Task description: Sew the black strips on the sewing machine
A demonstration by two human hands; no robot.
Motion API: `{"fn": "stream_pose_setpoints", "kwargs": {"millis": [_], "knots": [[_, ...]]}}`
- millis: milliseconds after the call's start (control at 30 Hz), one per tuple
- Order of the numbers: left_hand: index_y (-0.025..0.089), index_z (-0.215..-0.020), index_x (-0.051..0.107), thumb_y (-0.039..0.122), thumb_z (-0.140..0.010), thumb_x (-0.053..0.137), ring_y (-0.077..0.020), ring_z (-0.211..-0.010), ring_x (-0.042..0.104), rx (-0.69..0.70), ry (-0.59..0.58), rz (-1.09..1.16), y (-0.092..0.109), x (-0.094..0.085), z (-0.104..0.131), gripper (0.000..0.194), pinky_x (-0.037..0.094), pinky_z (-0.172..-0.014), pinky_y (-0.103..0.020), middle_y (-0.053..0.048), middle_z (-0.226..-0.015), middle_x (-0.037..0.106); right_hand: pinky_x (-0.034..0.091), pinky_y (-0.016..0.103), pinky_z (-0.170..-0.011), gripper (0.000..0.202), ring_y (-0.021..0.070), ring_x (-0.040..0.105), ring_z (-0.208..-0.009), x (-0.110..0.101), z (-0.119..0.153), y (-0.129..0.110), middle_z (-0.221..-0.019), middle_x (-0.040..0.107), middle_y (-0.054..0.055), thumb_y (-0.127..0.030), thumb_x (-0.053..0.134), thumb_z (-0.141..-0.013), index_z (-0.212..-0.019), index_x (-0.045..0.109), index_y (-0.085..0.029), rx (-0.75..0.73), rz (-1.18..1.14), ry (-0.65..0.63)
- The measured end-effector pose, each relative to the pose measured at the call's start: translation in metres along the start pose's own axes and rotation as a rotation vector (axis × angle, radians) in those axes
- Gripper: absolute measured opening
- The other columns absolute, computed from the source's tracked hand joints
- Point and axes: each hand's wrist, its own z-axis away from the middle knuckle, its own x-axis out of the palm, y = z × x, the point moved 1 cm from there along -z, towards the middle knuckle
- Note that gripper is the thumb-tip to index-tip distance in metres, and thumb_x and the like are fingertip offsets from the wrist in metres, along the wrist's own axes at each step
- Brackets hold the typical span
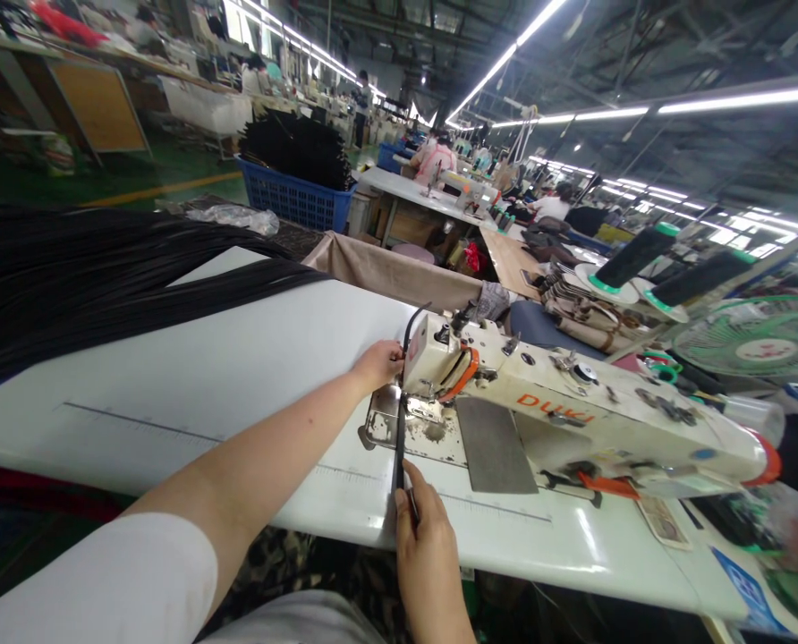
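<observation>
A narrow black strip (400, 438) runs front to back across the metal plate of a white sewing machine (573, 402), passing beside its needle area. Behind the machine head, my left hand (378, 363) pinches the strip's far part, with the strip's end sticking up past the fingers. Near the table's front edge my right hand (426, 537) holds the strip's near part between thumb and fingers. Many long black strips (104, 295) lie piled over the left side of the white table (238, 376).
A blue basket (298, 192) heaped with black pieces stands behind the table. Beyond the machine are a beige cloth-lined trough (386, 273), black thread cones (633, 259) and a green fan (761, 344). People sit at other machines farther back.
</observation>
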Motion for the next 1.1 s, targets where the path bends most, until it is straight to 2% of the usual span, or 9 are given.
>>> {"fn": "stream_pose_setpoints", "kwargs": {"millis": [133,233,333,467,533,633,733,900,1100], "knots": [[0.018,-0.065,0.064,0.025,-0.071,0.07,-0.0249,-0.101,0.066,-0.107,0.116,0.141,-0.001,-0.006,0.002,0.011,0.048,-0.098,-0.035,-0.007,-0.097,0.074,0.056,0.039,-0.094,0.041,0.0243,0.066,-0.1,-0.004,0.001,0.004,-0.111,0.064,0.014,-0.041,0.049,-0.101,-0.131,0.067,-0.019,-0.069,-0.028,0.102],[0.018,-0.068,0.062,0.041,-0.074,0.071,-0.0237,-0.091,0.065,-0.195,0.188,0.259,-0.002,-0.011,0.011,0.026,0.049,-0.089,-0.035,-0.004,-0.082,0.069,0.054,0.042,-0.098,0.039,0.026,0.062,-0.109,-0.005,0.0,0.007,-0.117,0.061,0.016,-0.042,0.054,-0.1,-0.126,0.068,-0.017,-0.108,-0.045,0.185],[0.018,-0.069,0.059,0.051,-0.073,0.071,-0.0219,-0.082,0.064,-0.265,0.242,0.387,-0.002,-0.017,0.028,0.035,0.051,-0.083,-0.035,-0.001,-0.07,0.062,0.052,0.043,-0.101,0.038,0.0273,0.061,-0.114,-0.006,-0.003,0.002,-0.12,0.061,0.017,-0.046,0.056,-0.099,-0.117,0.07,-0.015,-0.124,-0.07,0.219],[0.018,-0.074,0.057,0.058,-0.075,0.07,-0.0218,-0.089,0.068,-0.294,0.287,0.586,0.002,-0.028,0.058,0.042,0.056,-0.089,-0.038,-0.005,-0.08,0.067,0.053,0.037,-0.094,0.035,0.0241,0.063,-0.102,-0.006,-0.007,-0.017,-0.109,0.066,0.012,-0.048,0.055,-0.1,-0.11,0.071,-0.019,-0.154,-0.145,0.093],[0.017,-0.079,0.058,0.06,-0.076,0.071,-0.0225,-0.093,0.071,-0.287,0.289,0.667,0.006,-0.035,0.075,0.045,0.058,-0.094,-0.04,-0.008,-0.087,0.07,0.053,0.034,-0.086,0.037,0.022,0.063,-0.092,-0.001,-0.01,-0.025,-0.099,0.069,0.009,-0.052,0.056,-0.099,-0.109,0.072,-0.02,-0.124,-0.223,0.015],[0.016,-0.085,0.061,0.06,-0.074,0.076,-0.0229,-0.097,0.072,-0.268,0.299,0.728,0.011,-0.046,0.101,0.048,0.057,-0.101,-0.042,-0.009,-0.091,0.072,0.049,0.028,-0.063,0.052,0.0169,0.058,-0.069,0.013,-0.018,-0.028,-0.085,0.069,0.006,-0.066,0.056,-0.095,-0.109,0.073,-0.018,0.024,-0.437,-0.124],[0.016,-0.089,0.063,0.059,-0.074,0.079,-0.0239,-0.103,0.072,-0.256,0.311,0.73,0.012,-0.056,0.125,0.048,0.054,-0.106,-0.042,-0.008,-0.094,0.074,0.035,0.023,-0.047,0.066,0.0109,0.047,-0.053,0.031,-0.031,-0.028,-0.079,0.068,0.006,-0.078,0.06,-0.085,-0.102,0.074,-0.016,0.188,-0.671,-0.263],[0.019,-0.096,0.064,0.059,-0.082,0.074,-0.0266,-0.108,0.072,-0.264,0.299,0.601,0.006,-0.066,0.162,0.043,0.055,-0.103,-0.042,-0.009,-0.107,0.076,0.022,0.019,-0.043,0.067,0.007,0.042,-0.051,0.05,-0.054,-0.036,-0.076,0.068,0.007,-0.074,0.075,-0.073,-0.096,0.075,-0.011,0.323,-0.868,-0.335],[0.02,-0.101,0.064,0.061,-0.087,0.067,-0.0268,-0.116,0.07,-0.221,0.304,0.451,0.008,-0.077,0.193,0.043,0.053,-0.104,-0.04,-0.009,-0.115,0.076,0.014,0.02,-0.042,0.066,0.006,0.039,-0.047,0.061,-0.081,-0.047,-0.07,0.062,0.004,-0.073,0.077,-0.069,-0.089,0.073,-0.01,0.315,-0.86,-0.403]]}}
